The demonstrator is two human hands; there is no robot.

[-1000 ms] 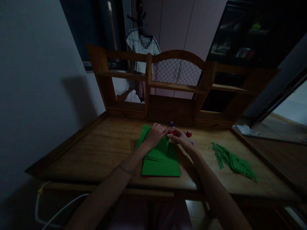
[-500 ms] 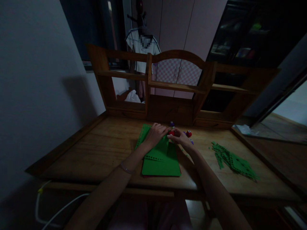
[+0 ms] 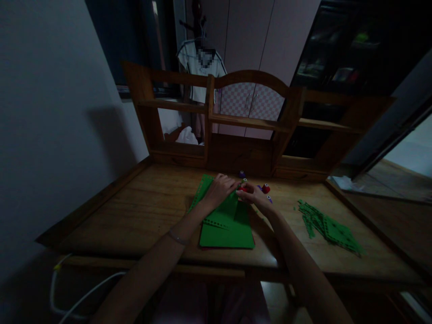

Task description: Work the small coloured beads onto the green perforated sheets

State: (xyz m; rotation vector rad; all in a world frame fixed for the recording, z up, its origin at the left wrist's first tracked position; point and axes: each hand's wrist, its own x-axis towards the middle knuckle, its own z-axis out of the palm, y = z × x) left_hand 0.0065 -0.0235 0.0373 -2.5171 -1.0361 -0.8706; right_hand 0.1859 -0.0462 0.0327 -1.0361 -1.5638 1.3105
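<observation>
Red punch [image 3: 242,190], one: held narrowly between the fingers of the right hand [image 3: 255,195]. Green sheet [image 3: 227,210], hole-edged: covered in part by the left hand [image 3: 220,190], just left of the grip; whether it is pinched there cannot be told. Second red punch [image 3: 266,189]: placed near, right of the grip. Purple punch [image 3: 242,174]: placed beyond it. Perforated green scraps [image 3: 332,229]: heaped well apart, rightward.
</observation>
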